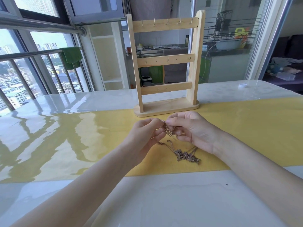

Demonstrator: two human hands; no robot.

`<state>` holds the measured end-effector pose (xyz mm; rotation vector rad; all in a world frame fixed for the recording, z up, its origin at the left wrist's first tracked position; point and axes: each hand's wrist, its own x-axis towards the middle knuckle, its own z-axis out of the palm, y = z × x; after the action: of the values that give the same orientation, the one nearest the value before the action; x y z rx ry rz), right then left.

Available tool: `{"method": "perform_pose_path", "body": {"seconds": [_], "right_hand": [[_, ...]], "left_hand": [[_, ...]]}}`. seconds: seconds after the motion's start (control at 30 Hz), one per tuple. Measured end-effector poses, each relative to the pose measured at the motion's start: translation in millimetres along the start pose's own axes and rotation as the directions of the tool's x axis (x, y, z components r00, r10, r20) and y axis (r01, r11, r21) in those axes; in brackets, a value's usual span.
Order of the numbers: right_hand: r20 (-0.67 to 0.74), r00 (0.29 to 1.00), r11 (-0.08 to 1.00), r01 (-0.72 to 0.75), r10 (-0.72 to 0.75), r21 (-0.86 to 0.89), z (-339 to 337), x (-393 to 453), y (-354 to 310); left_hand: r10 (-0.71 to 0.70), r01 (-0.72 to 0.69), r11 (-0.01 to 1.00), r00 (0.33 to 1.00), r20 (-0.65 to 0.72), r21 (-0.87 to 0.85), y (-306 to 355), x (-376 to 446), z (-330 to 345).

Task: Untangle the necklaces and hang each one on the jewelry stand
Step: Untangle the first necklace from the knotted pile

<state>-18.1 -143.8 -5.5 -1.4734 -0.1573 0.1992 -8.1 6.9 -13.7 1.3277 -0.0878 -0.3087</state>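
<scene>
Presently, both hands work together just above the table, close in front of the stand.

Left hand (147, 130): fingers curled, thumb and fingertips pinching a stretch of gold chain (168, 131); palm turned toward the right hand.

Right hand (188, 128): fingers curled, pinching the same chain from the other side; its fingertips almost touch those of the left hand.

Held chain: bunched between the two hands, lifted off the table; a small lettered pendant hangs in the gap below the fingertips. How many strands are in the grip cannot be told.

Loose tangle (187, 156): a knotted clump of gold necklaces lying on the table below the right hand, nearer the person; thin strands run up from it toward the hands.

Stand (165, 63): wooden, upright, just beyond both hands; three crossbars with small hooks, all hooks bare.

Table (49, 104): glossy clear cover over a white top; a yellow strip (246, 128) runs under the hands, tangle and stand base.

White cap (242, 85): far beyond the right hand, well apart.
</scene>
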Motion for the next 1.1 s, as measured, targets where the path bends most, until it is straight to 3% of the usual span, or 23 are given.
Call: {"method": "perform_pose_path", "body": {"seconds": [0.13, 0.27, 0.47, 0.73, 0.87, 1.1], "right_hand": [[-0.057, 0.998, 1.000, 0.001, -0.001, 0.001, -1.4, 1.9, 2.7], [-0.134, 0.991, 0.993, 0.014, -0.030, -0.116, 0.4, 2.3, 6.1], [-0.195, 0.981, 1.000, -0.005, 0.008, 0.017, -5.5, 3.9, 3.4], [-0.004, 0.998, 0.992, -0.064, 0.064, -0.106, -3.4, -0.6, 4.2], [-0.011, 0.999, 0.995, -0.050, 0.049, -0.090, -2.1, -1.1, 4.6], [0.123, 0.989, 0.992, -0.067, 0.081, -0.111, 3.4, -4.1, 1.9]], "left_hand": [[0.005, -0.007, 0.999, 0.999, -0.033, -0.054, 0.0, 0.0, -0.2], [-0.011, 0.009, 0.999, 0.999, -0.046, -0.046, -1.3, -0.1, -1.7], [-0.036, 0.039, 0.999, 0.992, 0.117, -0.019, 0.4, -5.5, 1.4], [0.192, -0.191, 0.953, 0.981, 0.021, 0.236, 1.6, -6.0, -1.6], [0.171, -0.172, 0.965, 0.985, 0.019, 0.197, 1.0, -6.3, -0.4], [0.125, -0.128, 0.975, 0.992, 0.030, 0.182, 3.8, -7.5, 1.0]]}}
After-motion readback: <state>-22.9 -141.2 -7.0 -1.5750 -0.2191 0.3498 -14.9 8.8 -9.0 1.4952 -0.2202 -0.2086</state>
